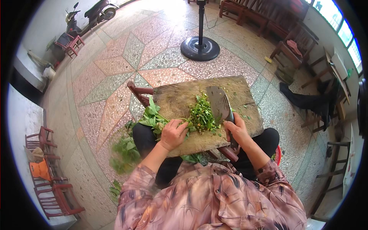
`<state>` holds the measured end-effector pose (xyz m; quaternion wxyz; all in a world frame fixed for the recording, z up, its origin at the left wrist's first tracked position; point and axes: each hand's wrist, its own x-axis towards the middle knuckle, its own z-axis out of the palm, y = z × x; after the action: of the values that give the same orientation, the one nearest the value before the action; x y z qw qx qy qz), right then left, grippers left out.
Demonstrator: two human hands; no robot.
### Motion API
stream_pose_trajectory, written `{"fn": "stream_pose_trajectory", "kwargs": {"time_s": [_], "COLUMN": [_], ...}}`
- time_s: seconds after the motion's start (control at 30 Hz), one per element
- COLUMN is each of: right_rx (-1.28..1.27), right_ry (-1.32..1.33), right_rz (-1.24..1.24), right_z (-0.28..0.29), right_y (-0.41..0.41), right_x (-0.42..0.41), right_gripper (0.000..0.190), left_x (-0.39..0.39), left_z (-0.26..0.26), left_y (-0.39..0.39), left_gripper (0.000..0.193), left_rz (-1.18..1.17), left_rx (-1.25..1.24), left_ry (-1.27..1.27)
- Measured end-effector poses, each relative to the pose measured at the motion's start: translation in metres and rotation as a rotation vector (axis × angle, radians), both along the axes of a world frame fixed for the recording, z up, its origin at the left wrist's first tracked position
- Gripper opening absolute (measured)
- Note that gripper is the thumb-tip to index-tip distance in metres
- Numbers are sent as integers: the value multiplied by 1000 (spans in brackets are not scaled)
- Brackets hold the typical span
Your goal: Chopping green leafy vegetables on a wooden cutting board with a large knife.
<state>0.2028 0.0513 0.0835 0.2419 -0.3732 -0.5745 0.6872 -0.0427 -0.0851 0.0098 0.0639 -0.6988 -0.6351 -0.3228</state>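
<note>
A worn wooden chopping board (pixel 178 100) lies across a low wooden stool in front of me. My left hand (pixel 174 133) is closed around a bunch of leafy green stems (pixel 153 119) at the board's left edge, with leaves hanging past that edge. My right hand (pixel 237 129) grips the handle of a broad-bladed cleaver (pixel 220 102). Its blade rests beside a heap of chopped greens (pixel 202 113) in the middle of the board. Small green bits are scattered to the right of the blade.
Loose leafy greens (pixel 125 152) lie on the terrazzo floor left of my knee. The rim of a red plastic basket (pixel 277 155) shows by my right knee. Beyond the board stands a fan's round black base (pixel 200 49). Wooden chairs (pixel 61 198) line both sides, and a scooter (pixel 89 20) is parked far left.
</note>
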Motion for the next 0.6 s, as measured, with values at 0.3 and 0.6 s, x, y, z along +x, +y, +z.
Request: {"fn": "stream_pose_trajectory", "kwargs": {"time_s": [0.3,0.6], "right_rx": [18,446], "right_ry": [-20,-376], "right_rz": [19,265], "right_z": [7,5], "right_y": [-5,-17], "right_x": [10,2], "right_gripper": [22,34], "left_x": [23,32], "left_z": [2,-14], "left_y": [40,48], "left_gripper": [29,30], "left_rz": [49,53], "left_rx": [109,25], "left_ry": [-392,-278]}}
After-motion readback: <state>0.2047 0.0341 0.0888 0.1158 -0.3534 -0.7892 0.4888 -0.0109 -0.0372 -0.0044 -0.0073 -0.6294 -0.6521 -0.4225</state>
